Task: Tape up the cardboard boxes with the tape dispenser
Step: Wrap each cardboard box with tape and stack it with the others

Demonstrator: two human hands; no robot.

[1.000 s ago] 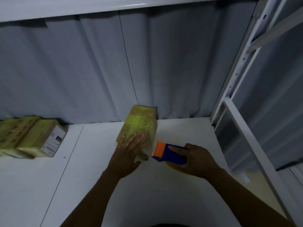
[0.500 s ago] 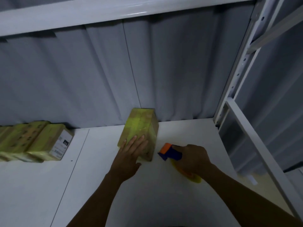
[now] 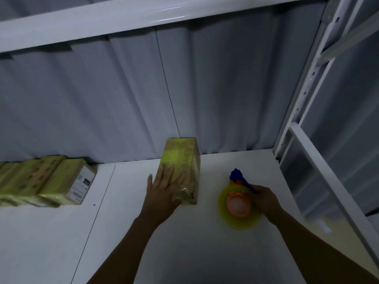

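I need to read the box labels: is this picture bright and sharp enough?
Head view: dim and bluish overall, with a glare streak on the overhead shelf beam. In the same view, the label on the box at left is too soft for its small print. The tape dispenser in the right hand looks slightly smeared, and the wide lens bends the shelf post.

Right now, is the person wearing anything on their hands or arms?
No. The left hand and right hand are bare, without gloves; both forearms show no sleeve, watch or bracelet up to the picture's edge. In this dim light a thin ring could go unseen.
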